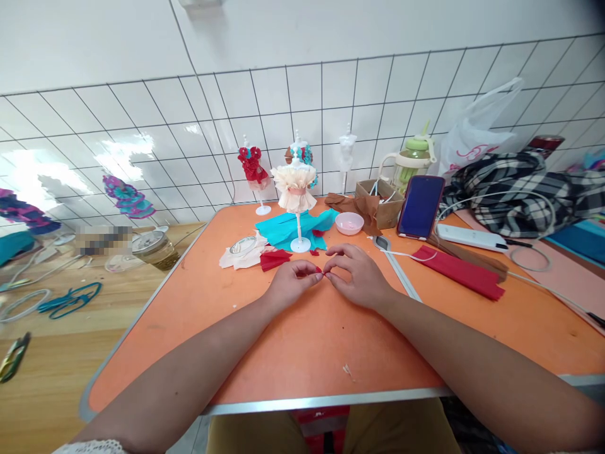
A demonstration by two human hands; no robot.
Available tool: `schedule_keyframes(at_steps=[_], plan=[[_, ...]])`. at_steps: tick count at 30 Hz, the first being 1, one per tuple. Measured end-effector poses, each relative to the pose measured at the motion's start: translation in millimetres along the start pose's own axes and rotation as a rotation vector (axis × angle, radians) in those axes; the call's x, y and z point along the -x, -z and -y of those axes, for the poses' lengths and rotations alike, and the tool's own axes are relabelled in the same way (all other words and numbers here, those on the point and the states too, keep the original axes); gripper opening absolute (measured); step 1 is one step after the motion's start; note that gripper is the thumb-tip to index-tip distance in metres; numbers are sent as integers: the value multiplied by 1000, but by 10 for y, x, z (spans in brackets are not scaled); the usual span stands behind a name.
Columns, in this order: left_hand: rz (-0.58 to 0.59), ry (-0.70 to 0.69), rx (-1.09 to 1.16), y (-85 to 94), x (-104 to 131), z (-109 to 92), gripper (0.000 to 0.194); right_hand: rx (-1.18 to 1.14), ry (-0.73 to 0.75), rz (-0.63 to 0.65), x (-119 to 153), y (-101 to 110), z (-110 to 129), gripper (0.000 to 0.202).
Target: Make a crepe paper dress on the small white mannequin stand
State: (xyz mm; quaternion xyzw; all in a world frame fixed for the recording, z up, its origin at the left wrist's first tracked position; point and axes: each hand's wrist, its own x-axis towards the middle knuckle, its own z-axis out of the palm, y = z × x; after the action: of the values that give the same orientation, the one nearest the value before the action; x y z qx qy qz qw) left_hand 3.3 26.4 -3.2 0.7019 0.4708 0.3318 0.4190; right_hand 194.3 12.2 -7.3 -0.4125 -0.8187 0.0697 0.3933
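Note:
Over the orange table [283,353], my left hand [293,282] and my right hand [357,276] meet fingertip to fingertip. Between their pinched thumbs and fingers is a small red piece of crepe paper [319,270], mostly hidden by the fingertips. Just behind stands a small white mannequin stand [299,244] wearing a cream ruffled paper dress [295,186]. Under and behind its base lies turquoise crepe paper [278,231]. A folded red crepe paper piece [274,260] and a roll of tape [242,246] on cream paper sit left of the stand.
A pink bowl [349,223], a cardboard box [385,205], a phone [421,207] and a red crepe strip [458,271] stand or lie to the right. White cables cross there. More mannequins, one in red [253,167], line the tiled wall. Left is a wooden table [70,353].

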Motion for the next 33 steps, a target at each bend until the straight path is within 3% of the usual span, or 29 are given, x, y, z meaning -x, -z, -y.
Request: schedule_keyframes(at_steps=[5, 11, 18, 23, 28, 33], plan=[[-5, -37, -48, -9, -11, 35, 21, -28, -7, 92, 2, 25, 34, 10], [10, -104, -101, -18, -8, 78, 18, -216, -94, 59, -12, -10, -21, 22], [22, -136, -184, -23, 3, 74, 16, -251, -110, 128, -36, -53, -85, 14], [5, -99, -167, -21, 6, 42, 18, -316, -280, 135, -43, -68, -69, 8], [-16, -43, -95, -19, -2, 51, 21, -458, -498, 187, -47, -67, -87, 16], [-23, -24, -44, -20, -5, 67, 21, -475, -532, 221, -50, -52, -91, 23]])
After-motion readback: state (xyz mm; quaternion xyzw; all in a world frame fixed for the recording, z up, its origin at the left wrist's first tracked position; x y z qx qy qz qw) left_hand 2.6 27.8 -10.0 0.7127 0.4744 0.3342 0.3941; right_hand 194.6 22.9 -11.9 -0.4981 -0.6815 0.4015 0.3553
